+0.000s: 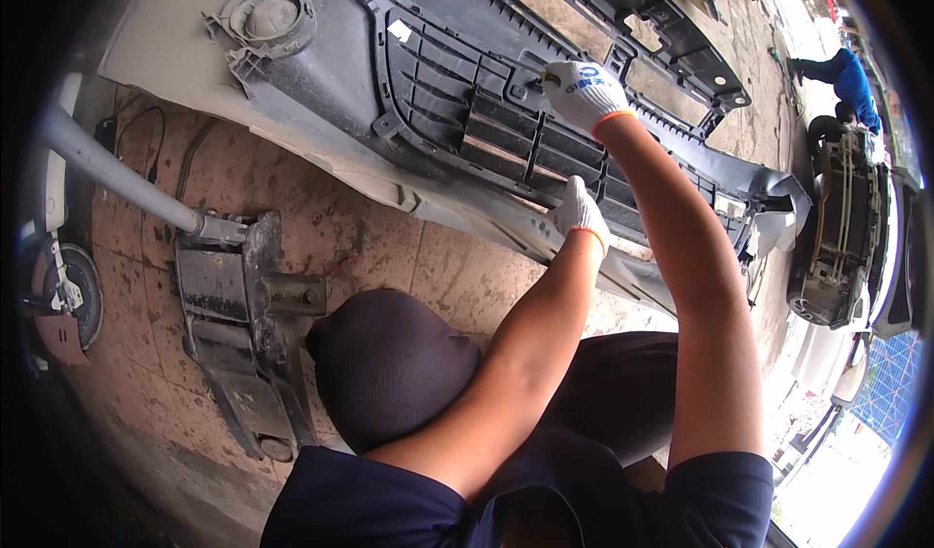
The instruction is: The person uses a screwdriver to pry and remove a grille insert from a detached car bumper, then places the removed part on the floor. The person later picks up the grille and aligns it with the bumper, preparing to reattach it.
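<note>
A large car bumper (336,154) lies with its inner side toward me, and a black plastic grille (440,76) is set into it. My right hand (586,95), in a white knit glove with an orange cuff, is closed over the grille's upper part. Its fingertips pinch something small and dark that I cannot make out. Nearer to me, my left hand (581,213) wears a matching glove and grips the bumper along the grille's lower edge. One digit points away from me; the other fingers are mostly hidden.
A metal stand (229,281) with a grey pole (122,169) is on the tiled floor at left, near a wheel (76,285). Another black plastic frame (671,71) lies beyond the bumper. At far right, a person in blue (851,86) bends by a car front (839,222).
</note>
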The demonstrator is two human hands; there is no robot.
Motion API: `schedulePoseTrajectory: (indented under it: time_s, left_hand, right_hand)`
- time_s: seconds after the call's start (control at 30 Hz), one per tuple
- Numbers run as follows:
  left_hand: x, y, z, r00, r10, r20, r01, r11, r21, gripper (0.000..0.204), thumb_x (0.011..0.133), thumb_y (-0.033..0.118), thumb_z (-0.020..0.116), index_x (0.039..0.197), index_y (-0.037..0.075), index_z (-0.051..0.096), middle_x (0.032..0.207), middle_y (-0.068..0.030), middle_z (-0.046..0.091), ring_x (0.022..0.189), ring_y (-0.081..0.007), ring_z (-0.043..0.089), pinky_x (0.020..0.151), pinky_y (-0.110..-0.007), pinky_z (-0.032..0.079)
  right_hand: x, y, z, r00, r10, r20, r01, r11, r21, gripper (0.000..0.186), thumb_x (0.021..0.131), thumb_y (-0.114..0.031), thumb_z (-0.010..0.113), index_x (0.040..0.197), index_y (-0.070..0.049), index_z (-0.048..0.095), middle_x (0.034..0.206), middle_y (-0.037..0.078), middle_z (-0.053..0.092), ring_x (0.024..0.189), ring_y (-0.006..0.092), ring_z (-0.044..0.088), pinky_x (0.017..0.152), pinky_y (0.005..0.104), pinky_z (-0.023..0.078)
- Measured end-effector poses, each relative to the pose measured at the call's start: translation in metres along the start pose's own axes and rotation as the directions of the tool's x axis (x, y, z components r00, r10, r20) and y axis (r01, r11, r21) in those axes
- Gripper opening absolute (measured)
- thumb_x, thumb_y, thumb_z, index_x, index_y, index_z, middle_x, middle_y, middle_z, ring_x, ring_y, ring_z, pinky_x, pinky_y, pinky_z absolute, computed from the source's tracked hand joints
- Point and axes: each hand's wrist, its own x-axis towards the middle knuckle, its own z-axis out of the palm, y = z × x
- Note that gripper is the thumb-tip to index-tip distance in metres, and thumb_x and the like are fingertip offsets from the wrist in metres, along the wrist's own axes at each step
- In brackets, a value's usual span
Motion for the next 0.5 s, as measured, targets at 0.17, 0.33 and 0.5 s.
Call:
schedulePoseTrajectory:
  time_s: [0.17, 0.33, 0.5]
  left_hand:
    - [-0.0024, 0.0017, -0.0013, 1.000, -0.002, -0.005, 0.002, 1.000, 0.012, 0.097, 0.087, 0.047, 0.079, 0.153, -0.006, 0.032, 0.153, -0.0273, 0.051, 0.134, -0.0366, 0.058, 0.113, -0.051, 0.047]
    - [-0.0053, 0.0038, -0.0009, 1.000, 0.004, -0.022, -0.003, 0.999, 0.043, 0.096, 0.087, 0.048, 0.079, 0.153, -0.006, 0.033, 0.153, -0.0273, 0.051, 0.133, -0.0364, 0.059, 0.112, -0.051, 0.048]
    - [-0.0062, 0.0037, -0.0005, 1.000, 0.001, -0.015, -0.001, 1.000, 0.020, 0.094, 0.087, 0.049, 0.079, 0.150, -0.005, 0.036, 0.151, -0.0269, 0.053, 0.132, -0.0365, 0.060, 0.111, -0.050, 0.049]
  right_hand:
    - [0.0016, 0.0052, 0.0020, 1.000, -0.001, 0.024, 0.001, 1.000, 0.012, 0.035, 0.099, -0.035, 0.055, 0.113, -0.012, 0.078, 0.107, 0.019, 0.077, 0.101, 0.0384, 0.074, 0.088, 0.0462, 0.059]
    - [0.0044, 0.0070, 0.0054, 1.000, 0.001, 0.012, 0.000, 1.000, -0.007, 0.035, 0.099, -0.035, 0.055, 0.113, -0.012, 0.078, 0.107, 0.019, 0.077, 0.101, 0.0389, 0.074, 0.088, 0.0465, 0.059]
    - [0.0055, 0.0091, 0.0076, 1.000, 0.015, 0.023, -0.015, 1.000, 0.009, 0.035, 0.099, -0.036, 0.056, 0.113, -0.012, 0.078, 0.107, 0.019, 0.077, 0.101, 0.0392, 0.074, 0.089, 0.0466, 0.059]
